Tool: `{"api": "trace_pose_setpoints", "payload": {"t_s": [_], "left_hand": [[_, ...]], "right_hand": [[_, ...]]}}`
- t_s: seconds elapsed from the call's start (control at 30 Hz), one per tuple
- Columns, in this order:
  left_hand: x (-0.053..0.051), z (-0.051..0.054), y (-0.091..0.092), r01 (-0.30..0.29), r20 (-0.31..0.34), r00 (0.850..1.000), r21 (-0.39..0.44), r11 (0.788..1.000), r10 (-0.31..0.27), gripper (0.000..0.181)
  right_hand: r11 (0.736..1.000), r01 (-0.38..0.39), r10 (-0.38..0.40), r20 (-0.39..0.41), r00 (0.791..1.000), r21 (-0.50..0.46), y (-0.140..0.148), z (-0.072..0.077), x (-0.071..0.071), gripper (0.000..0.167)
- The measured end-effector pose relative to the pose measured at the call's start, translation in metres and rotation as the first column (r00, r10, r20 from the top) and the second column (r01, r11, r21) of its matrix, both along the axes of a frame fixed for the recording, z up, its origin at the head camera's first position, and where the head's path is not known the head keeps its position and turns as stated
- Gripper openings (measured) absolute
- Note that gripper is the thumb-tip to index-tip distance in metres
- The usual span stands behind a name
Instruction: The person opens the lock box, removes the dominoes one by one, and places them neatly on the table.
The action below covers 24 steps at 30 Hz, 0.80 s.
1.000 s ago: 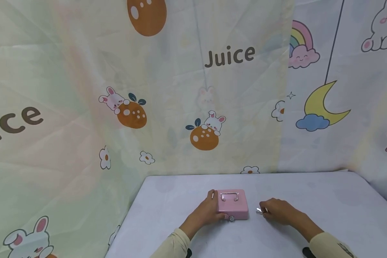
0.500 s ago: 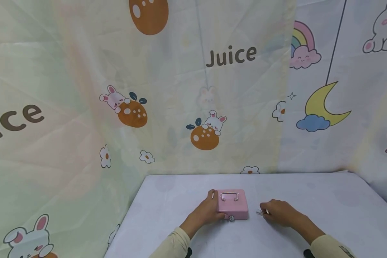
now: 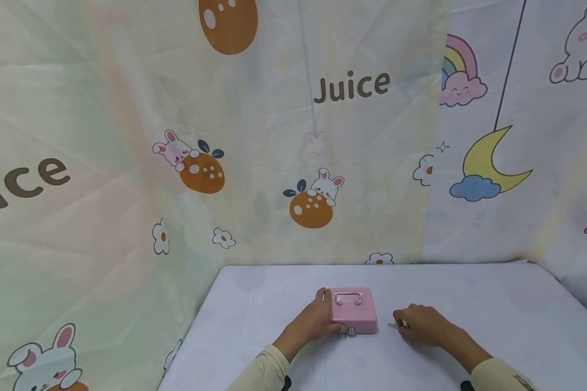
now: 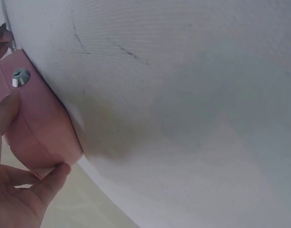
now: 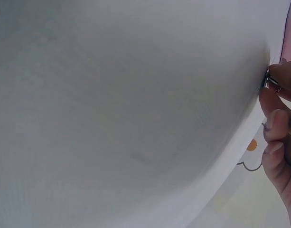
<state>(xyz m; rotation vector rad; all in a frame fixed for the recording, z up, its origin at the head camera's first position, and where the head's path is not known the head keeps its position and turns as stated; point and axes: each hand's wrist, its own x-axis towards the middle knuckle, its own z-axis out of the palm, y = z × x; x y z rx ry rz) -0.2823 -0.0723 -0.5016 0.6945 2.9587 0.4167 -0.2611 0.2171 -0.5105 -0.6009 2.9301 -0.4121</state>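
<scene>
Pink box (image 3: 353, 310) on white table (image 3: 469, 293), lid down, wire handle (image 3: 348, 294) on top toward 12 o'clock, silver lock (image 3: 351, 331) on its front at 6 o'clock. Left hand (image 3: 315, 319) gripping box at 9 o'clock, thumb on the front face beside lock. Right hand (image 3: 425, 323) at 3 o'clock, apart from box, fingertips pinching small metal piece (image 3: 393, 326) that points toward 9; details too small to read. Printed cloth (image 3: 254, 108) behind table, 12 o'clock.

box (image 3: 353, 315): pink | handle (image 3: 348, 294): silver | sleeves (image 3: 261, 370): cream | wall cloth (image 3: 254, 136): rabbit-and-fruit print
</scene>
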Motion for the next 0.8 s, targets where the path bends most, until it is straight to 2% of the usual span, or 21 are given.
{"api": "trace_pose_setpoints", "payload": {"t_s": [0.13, 0.33, 0.63, 0.8], "left_hand": [[-0.0001, -0.0011, 0.0000, -0.010, 0.010, 1.000, -0.003, 1.000, 0.010, 0.102], [-0.0004, 0.0006, 0.0002, -0.004, 0.014, 1.000, 0.001, 1.000, 0.004, 0.103], [-0.0006, 0.0009, 0.0011, 0.001, 0.008, 1.000, -0.012, 1.000, 0.000, 0.104], [-0.0002, 0.0017, 0.0018, -0.010, 0.017, 1.000, -0.018, 1.000, 0.010, 0.103]], "right_hand": [[1.000, 0.004, -0.004, -0.003, 1.000, 0.008, -0.0011, -0.0013, -0.0004, 0.004], [1.000, -0.018, 0.018, -0.052, 0.998, -0.004, -0.0005, -0.0026, 0.0004, 0.006], [0.993, -0.081, 0.078, -0.041, 0.996, -0.084, -0.0044, -0.0056, 0.0010, 0.004], [0.993, -0.086, 0.082, -0.049, 0.995, -0.077, -0.0099, -0.0043, 0.0036, 0.005]]}}
